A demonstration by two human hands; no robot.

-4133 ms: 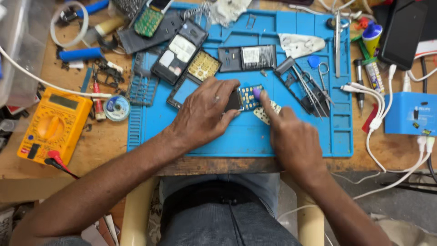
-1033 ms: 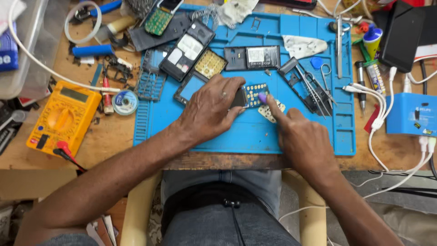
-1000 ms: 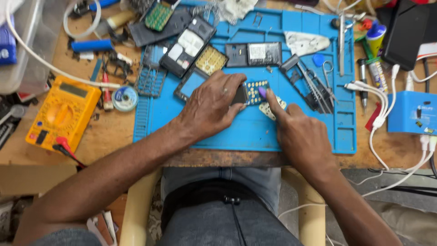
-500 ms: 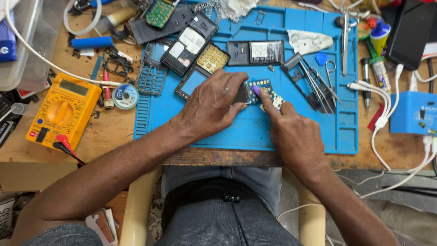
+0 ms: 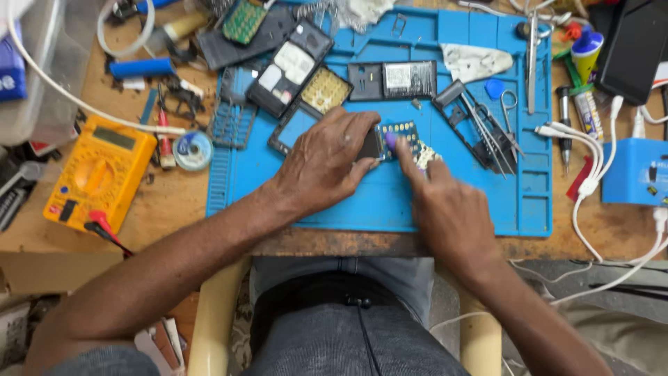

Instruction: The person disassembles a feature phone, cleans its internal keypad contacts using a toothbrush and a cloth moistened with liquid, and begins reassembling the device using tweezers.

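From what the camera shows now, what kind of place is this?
Most likely a phone repair bench. A blue work mat carries opened phone shells, a yellow multimeter lies beside it, and both hands work on a small circuit board.

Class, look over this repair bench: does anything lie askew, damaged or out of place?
Several phones lie opened up: a phone shell rests slanted across the blue mat, beside a bare keypad piece. The left hand steadies a small circuit board while the right hand presses on it.
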